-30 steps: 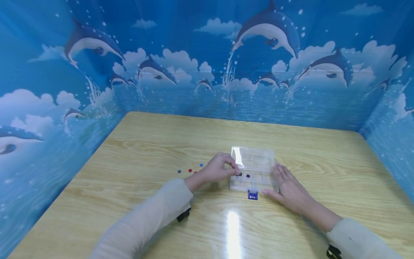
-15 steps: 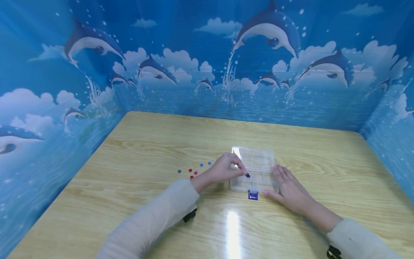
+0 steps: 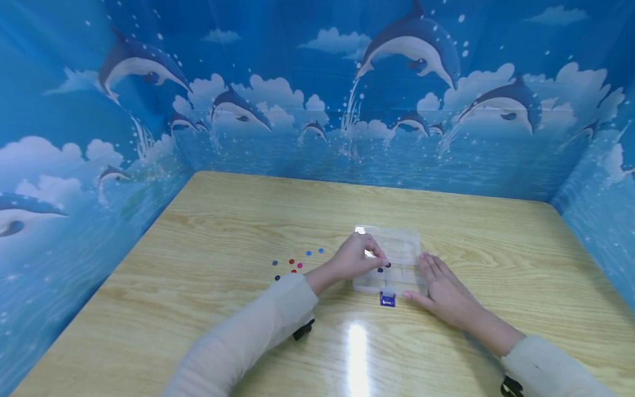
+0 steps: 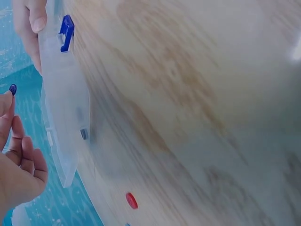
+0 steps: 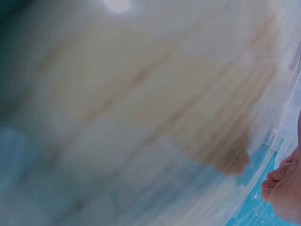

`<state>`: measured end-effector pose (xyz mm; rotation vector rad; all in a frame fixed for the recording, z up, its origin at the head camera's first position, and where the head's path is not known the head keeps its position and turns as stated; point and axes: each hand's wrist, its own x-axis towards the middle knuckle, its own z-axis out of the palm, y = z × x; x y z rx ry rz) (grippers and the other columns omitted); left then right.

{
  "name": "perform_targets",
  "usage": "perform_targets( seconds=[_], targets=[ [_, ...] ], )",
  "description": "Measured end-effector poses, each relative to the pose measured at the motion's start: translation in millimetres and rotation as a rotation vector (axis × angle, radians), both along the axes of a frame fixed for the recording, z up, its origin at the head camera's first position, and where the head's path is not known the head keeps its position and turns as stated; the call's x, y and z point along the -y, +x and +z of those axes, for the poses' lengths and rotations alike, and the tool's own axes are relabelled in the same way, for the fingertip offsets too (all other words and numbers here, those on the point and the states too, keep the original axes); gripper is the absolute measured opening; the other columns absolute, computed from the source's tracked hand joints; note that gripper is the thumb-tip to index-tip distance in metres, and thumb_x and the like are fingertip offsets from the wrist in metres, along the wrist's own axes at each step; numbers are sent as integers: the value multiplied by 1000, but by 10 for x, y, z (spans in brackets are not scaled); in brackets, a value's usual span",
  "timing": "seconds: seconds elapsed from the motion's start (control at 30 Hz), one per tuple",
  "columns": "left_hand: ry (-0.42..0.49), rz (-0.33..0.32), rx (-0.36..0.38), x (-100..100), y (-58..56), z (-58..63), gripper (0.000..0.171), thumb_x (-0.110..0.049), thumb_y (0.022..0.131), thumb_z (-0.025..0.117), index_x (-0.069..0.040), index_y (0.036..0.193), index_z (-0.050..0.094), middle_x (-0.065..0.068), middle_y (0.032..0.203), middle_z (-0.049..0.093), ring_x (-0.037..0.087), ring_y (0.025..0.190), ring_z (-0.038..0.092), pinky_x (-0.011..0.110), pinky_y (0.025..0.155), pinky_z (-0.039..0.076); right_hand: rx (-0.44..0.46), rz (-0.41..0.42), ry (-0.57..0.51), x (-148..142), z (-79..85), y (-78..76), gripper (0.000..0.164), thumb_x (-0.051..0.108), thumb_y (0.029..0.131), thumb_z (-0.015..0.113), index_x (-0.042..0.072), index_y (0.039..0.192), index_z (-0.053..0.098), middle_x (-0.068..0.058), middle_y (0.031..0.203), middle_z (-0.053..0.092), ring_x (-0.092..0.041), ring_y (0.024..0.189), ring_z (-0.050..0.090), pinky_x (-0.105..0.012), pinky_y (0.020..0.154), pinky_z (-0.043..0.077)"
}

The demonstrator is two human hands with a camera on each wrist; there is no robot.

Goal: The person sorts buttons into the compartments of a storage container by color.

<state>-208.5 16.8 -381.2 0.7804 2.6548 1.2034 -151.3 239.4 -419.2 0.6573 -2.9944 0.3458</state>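
My left hand point(image 3: 354, 258) pinches a small dark blue button point(image 4: 13, 89) between thumb and fingertip, over the middle of a clear plastic box point(image 3: 410, 242). The box has its lid folded back and a blue latch point(image 3: 387, 299) at the front. Inside it, a dark button point(image 3: 380, 270) lies just below the pinching fingers. My right hand point(image 3: 445, 286) rests against the box's right side with straight fingers, its thumb by the front right corner. The left hand covers part of the box's left half in the head view.
Left of the box several loose buttons lie on the wooden table point(image 3: 238, 220), among them a red button point(image 3: 291, 262), a light blue button point(image 3: 321, 250) and a dark button point(image 3: 277, 278). A dolphin-print curtain point(image 3: 297, 143) surrounds the table's back and sides.
My left hand has moved right across the box, carrying the dark button from the left part to the middle. More loose buttons show behind the arm. The right hand has stayed put.
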Motion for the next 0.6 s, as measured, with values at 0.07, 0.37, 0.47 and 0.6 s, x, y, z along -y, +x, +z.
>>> perform_targets(
  seconds=[0.07,0.37,0.47,0.6],
  targets=[
    [-15,17,14,-31,6,0,8,-20,80,72,-11,80,73,-1,87,65,13,87,56,19,81,40,-3,1,2,2,2,-1,89,51,86,57,-17,136,27,-37,140,30,-50,131,28,-56,108,25],
    [-107,30,-5,-148,-3,-14,9,-23,82,70,-14,80,73,-5,86,64,6,82,53,20,86,42,0,-2,10,12,16,2,89,51,86,56,-18,135,27,-37,140,30,-50,131,29,-56,108,26],
    [-121,29,-11,-188,-24,-36,8,-22,82,70,-15,79,72,-5,86,64,5,81,54,23,90,42,1,-3,9,9,11,1,89,51,86,56,-17,136,27,-37,140,30,-50,131,29,-56,107,26],
    [-160,28,-26,-236,-42,-57,6,-22,81,71,-17,79,73,-8,85,65,4,81,51,21,89,41,-5,0,11,0,-2,-3,89,50,86,57,-17,136,27,-37,140,30,-50,131,29,-56,107,26]
  ],
)
